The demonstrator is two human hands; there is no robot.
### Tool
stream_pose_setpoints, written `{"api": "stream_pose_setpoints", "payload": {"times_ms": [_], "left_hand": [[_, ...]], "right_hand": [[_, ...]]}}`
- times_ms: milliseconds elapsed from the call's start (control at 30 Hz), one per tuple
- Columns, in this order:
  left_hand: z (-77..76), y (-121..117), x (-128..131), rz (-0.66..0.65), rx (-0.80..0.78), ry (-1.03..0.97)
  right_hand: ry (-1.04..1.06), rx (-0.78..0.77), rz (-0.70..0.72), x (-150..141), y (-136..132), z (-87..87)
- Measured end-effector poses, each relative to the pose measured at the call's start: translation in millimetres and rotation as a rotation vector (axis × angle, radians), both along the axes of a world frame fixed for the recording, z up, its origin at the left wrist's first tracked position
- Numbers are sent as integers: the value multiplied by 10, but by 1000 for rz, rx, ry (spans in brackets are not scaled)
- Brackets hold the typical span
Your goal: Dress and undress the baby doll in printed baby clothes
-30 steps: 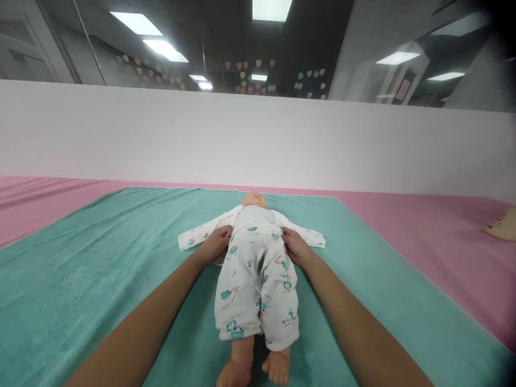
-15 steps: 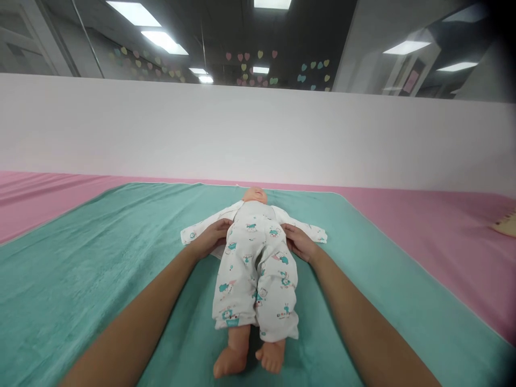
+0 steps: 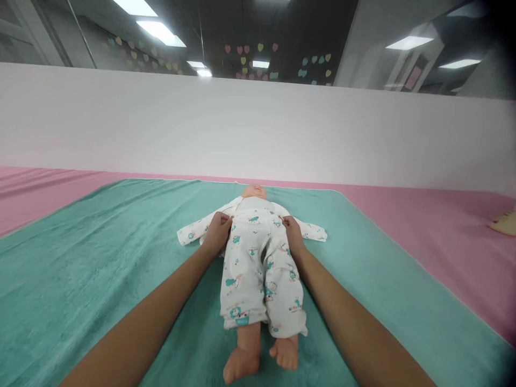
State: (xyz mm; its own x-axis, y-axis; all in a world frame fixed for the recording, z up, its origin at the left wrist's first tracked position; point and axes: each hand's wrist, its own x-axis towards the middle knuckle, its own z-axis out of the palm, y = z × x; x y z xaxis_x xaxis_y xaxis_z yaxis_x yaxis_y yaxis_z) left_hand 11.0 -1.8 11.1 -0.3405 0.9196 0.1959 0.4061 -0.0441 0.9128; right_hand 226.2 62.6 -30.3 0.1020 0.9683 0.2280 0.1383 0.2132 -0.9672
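A baby doll (image 3: 254, 191) lies on its back, head away from me and bare feet towards me. It wears a white printed top (image 3: 195, 229) with sleeves spread to both sides, and white trousers (image 3: 245, 269) with small teal and pink animal prints. At the left side of the waist, my left hand (image 3: 218, 231) is closed, pinching the trousers' upper edge. My right hand (image 3: 292, 232) grips that same waistband on the right side, fingers curled. Fingertips of both hands are partly hidden against the cloth.
Under the doll spreads a teal blanket (image 3: 100, 269) over a pink cloth (image 3: 435, 231). Behind stands a low white wall (image 3: 258, 129) with dark glass above, showing heart stickers and reflected lights. A beige object (image 3: 503, 223) lies at the far right edge.
Both hands have gone from resting flatter along the doll's sides to curled grips at the waistband. The doll's legs and feet have shifted slightly right in view.
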Motion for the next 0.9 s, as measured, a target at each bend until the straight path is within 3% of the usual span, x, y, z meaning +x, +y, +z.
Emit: {"api": "stream_pose_setpoints", "payload": {"times_ms": [67,200,367,467,533,733,833,900], "left_hand": [[20,-5,20,-13,9,-27],[75,0,-86,-210,55,-77],[208,38,-253,-377,106,216],[288,77,-264,-464,87,347],[319,126,-236,-443,68,449],[283,407,-83,-127,25,651],[270,474,-81,-105,-7,656],[296,450,-141,-176,-69,605]], "right_hand": [[-5,1,18,4,5,11],[-51,24,133,31,-56,88],[-244,261,279,73,-57,324],[-294,302,448,57,-15,476],[-327,302,482,18,22,537],[-554,346,122,-188,213,503],[-570,272,33,-230,280,444],[-574,227,30,-189,275,405]]}}
